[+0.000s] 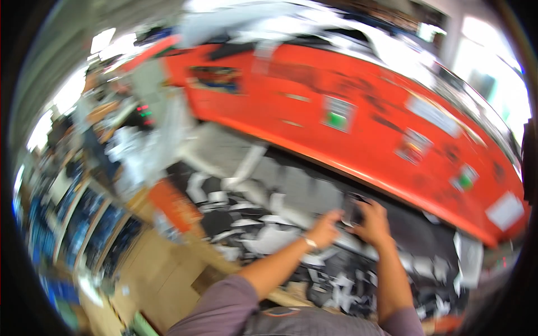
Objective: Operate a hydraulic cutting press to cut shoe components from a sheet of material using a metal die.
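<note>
The picture is blurred by motion. My left hand (325, 228) and my right hand (371, 222) reach forward side by side under a big orange machine housing (358, 134). Both hands close on a small dark flat piece (353, 210) held between them over the grey machine bed (291, 190). A watch sits on my left wrist. Black and white cut scraps (263, 235) lie scattered on the bed below and around my hands.
Stickers and green and white labels dot the orange housing. A wooden bench (162, 263) with blue stacked items (84, 224) runs along the left. Another person (95, 101) stands at far left. More scraps (347, 285) lie near my forearms.
</note>
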Demonstrator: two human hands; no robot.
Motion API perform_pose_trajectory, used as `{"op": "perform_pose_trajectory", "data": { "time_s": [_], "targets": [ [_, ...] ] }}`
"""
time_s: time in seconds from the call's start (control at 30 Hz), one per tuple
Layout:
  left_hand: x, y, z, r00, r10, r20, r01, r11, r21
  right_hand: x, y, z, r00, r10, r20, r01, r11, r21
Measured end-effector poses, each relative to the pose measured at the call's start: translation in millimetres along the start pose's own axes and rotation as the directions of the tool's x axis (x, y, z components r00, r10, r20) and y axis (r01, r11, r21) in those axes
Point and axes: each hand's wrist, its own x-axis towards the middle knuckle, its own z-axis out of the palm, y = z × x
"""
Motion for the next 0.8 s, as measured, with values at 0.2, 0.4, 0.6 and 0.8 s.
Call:
{"op": "perform_pose_trajectory", "data": {
  "time_s": [0.2,0.4,0.6,0.8],
  "targets": [
    [47.4,32.6,-17.9,0.891,0.343,0.298,-0.41,0.89,0.2,-12.6,13.1,13.4,0.964,-0.043,-0.263,0.104,0.97,0.221],
    [25.9,44.4,14.6,0.951,0.173,0.254,-0.24,0.935,0.261,-59.5,40.6,14.1,0.983,-0.112,0.143,-0.02,0.718,0.696],
    [13.6,44.4,31.6,0.978,0.127,0.168,-0.171,0.943,0.284,-40.6,108.9,-30.3,0.993,-0.036,-0.112,0.045,0.996,0.081],
    [18.0,26.9,29.3,0.897,0.369,0.243,-0.442,0.754,0.486,-28.3,140.1,-21.7,0.994,-0.004,-0.11,0.001,0.999,-0.034]
  ]
}}
